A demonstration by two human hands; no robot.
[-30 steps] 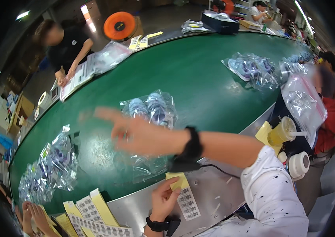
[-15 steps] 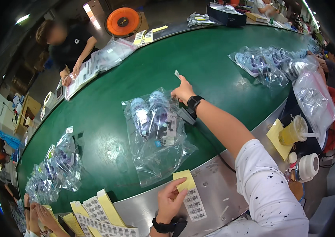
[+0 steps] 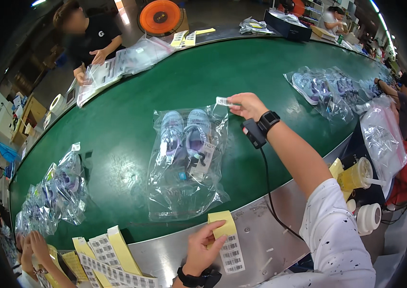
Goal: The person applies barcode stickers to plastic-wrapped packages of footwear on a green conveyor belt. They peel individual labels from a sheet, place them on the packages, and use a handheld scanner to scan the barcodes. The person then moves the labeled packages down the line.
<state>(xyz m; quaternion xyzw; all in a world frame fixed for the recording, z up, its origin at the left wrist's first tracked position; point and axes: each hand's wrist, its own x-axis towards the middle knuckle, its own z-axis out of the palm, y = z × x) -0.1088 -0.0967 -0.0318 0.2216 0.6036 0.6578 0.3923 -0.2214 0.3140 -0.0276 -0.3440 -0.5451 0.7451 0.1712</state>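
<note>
A clear plastic bag (image 3: 177, 204) lies on the green work surface in front of me. Inside it is a pair of light blue and purple sneakers (image 3: 197, 137), toes away from me, with a white tag (image 3: 202, 165) beside them. At the bag's far right corner my right hand (image 3: 249, 106) pinches a small white barcode sticker (image 3: 223, 101). Whether the sticker touches the bag, I cannot tell. Near the front metal edge my left hand (image 3: 203, 248) holds a yellow-backed sheet of barcode stickers (image 3: 230, 247) between thumb and fingers.
Bagged shoes lie at left (image 3: 54, 197) and far right (image 3: 326, 89). More sticker sheets (image 3: 110, 254) rest beside another person's hands (image 3: 35, 252) at lower left. A drink cup (image 3: 355, 175) stands at right. A black cable (image 3: 270, 201) trails from my right wrist. Across the surface, a co-worker handles plastic bags (image 3: 136, 60).
My right hand has turned and its sticker now lies level beside the bag's far corner. The bag of sneakers sits straighter. The left hand still holds the sticker sheet.
</note>
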